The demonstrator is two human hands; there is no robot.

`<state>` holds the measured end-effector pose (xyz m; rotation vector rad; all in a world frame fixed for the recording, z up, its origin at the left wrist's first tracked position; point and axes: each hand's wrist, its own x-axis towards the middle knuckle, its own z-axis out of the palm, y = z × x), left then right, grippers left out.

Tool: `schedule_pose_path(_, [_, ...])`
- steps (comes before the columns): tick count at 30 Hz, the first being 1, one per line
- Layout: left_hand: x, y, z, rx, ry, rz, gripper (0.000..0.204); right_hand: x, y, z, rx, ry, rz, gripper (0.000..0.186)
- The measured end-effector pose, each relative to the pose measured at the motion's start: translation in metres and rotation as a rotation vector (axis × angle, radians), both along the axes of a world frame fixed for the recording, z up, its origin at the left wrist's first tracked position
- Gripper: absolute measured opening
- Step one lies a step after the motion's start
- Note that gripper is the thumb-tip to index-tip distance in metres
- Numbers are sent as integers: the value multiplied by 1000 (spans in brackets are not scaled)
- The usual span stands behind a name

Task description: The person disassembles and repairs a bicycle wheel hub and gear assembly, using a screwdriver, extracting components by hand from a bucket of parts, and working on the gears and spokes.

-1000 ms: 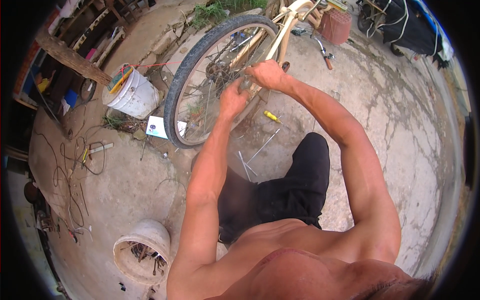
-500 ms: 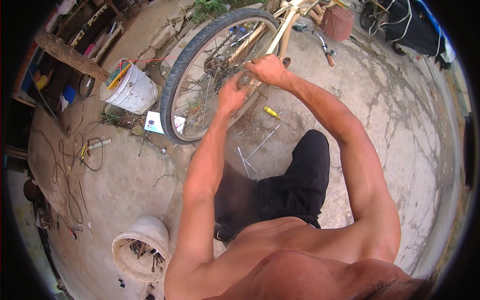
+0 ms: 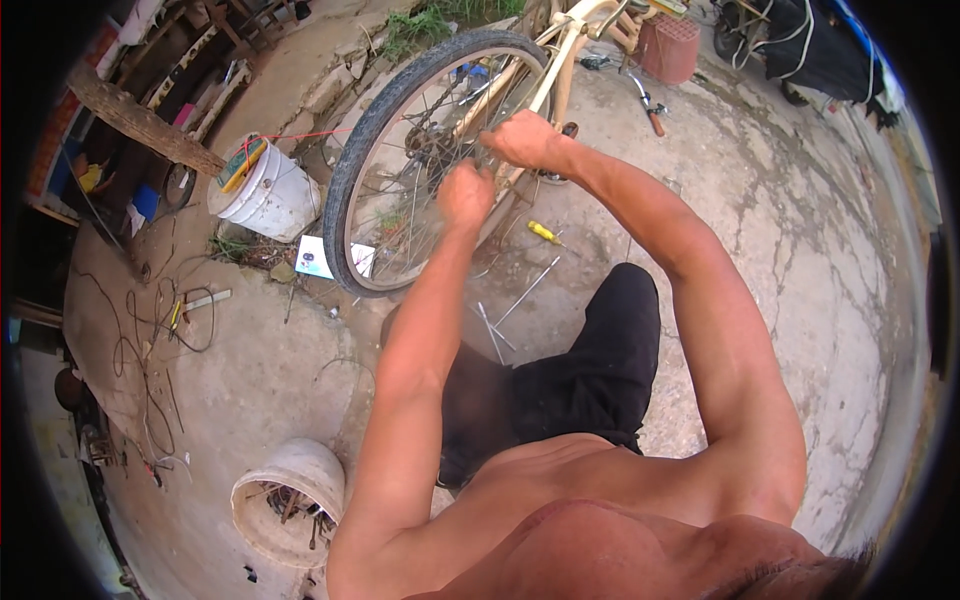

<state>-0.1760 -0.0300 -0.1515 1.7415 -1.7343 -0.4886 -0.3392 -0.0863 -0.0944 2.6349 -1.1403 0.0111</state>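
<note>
A bicycle wheel [image 3: 347,180] with a black tyre and wire spokes stands in front of me, joined to a cream bicycle frame [image 3: 560,70] reaching away to the far right. Both my hands are at the near right part of the wheel, close together. My left hand [image 3: 466,194] is curled into a fist against the spokes. Just beyond it, to the right, my right hand [image 3: 524,141] is closed too, beside a cream frame tube. The fingers hide whatever either hand grips.
A yellow screwdriver [image 3: 544,232] and thin metal rods [image 3: 528,291] lie on the concrete right of the wheel. A white bucket [image 3: 268,192] stands to the left; another bucket [image 3: 290,462] holding metal pieces is at lower left. Farther off are a red-brown crate [image 3: 668,48] and a wooden-handled tool [image 3: 655,120].
My left hand has turned and closed from a looser, finger-forward grip into a fist. My right hand has shifted slightly left. The whole view has tilted a little.
</note>
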Motion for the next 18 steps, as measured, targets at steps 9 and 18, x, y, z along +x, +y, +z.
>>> schedule_pose_path(9, [-10, -2, -17, -92, 125, 241, 28, 4, 5, -13, -57, -143, 9, 18])
schedule_pose_path(18, [-13, -7, 1, -6, -98, 193, 27, -2, -3, -23, -70, -220, -24, 18])
